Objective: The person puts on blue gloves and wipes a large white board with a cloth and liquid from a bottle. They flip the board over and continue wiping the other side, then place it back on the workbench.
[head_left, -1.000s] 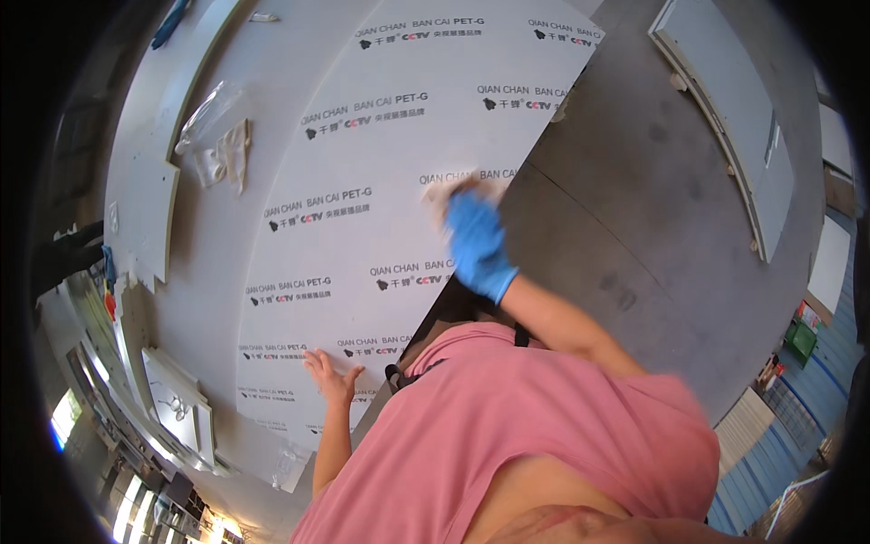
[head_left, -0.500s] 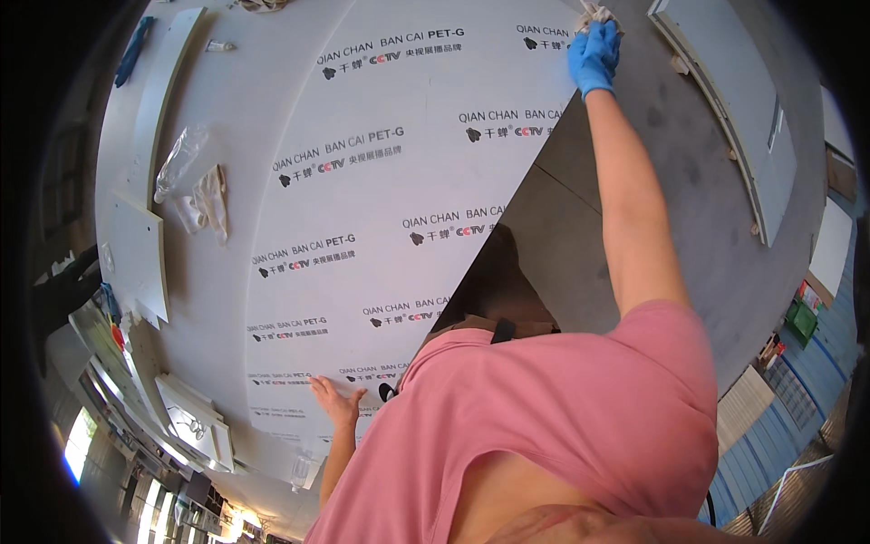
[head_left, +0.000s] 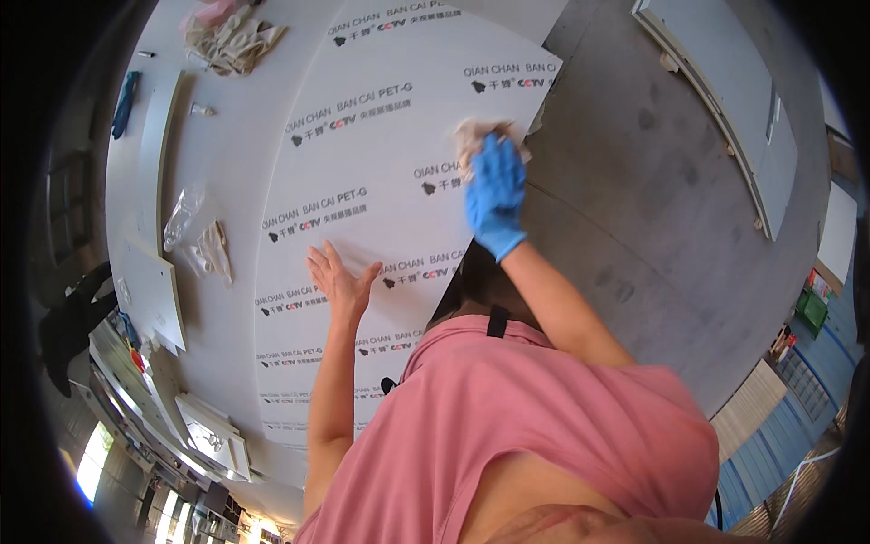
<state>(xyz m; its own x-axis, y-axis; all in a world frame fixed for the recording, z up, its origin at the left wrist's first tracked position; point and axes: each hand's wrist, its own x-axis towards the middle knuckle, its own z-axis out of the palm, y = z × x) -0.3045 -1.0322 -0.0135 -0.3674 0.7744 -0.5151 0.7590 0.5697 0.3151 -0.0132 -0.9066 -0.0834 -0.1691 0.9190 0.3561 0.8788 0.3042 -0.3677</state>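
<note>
A large white panel (head_left: 362,154) with rows of printed marks lies flat before me. My right hand (head_left: 497,195), in a blue glove, presses a beige cloth (head_left: 478,145) onto the panel near its right edge. Part of the cloth is hidden under the glove. Bare and with fingers spread, my left hand (head_left: 342,281) is at the panel's left-middle part; whether its palm touches the surface I cannot tell.
Left of the panel, a crumpled cloth heap (head_left: 234,41), a clear plastic bag (head_left: 184,218) and a pale glove (head_left: 215,251) lie on the work surface. White boards (head_left: 149,290) stand along the left. Grey floor (head_left: 598,199) and a leaning panel (head_left: 725,91) are on the right.
My right hand has come back from the panel's far right corner toward me with the cloth. My left hand has moved farther forward over the panel. The view has shifted slightly.
</note>
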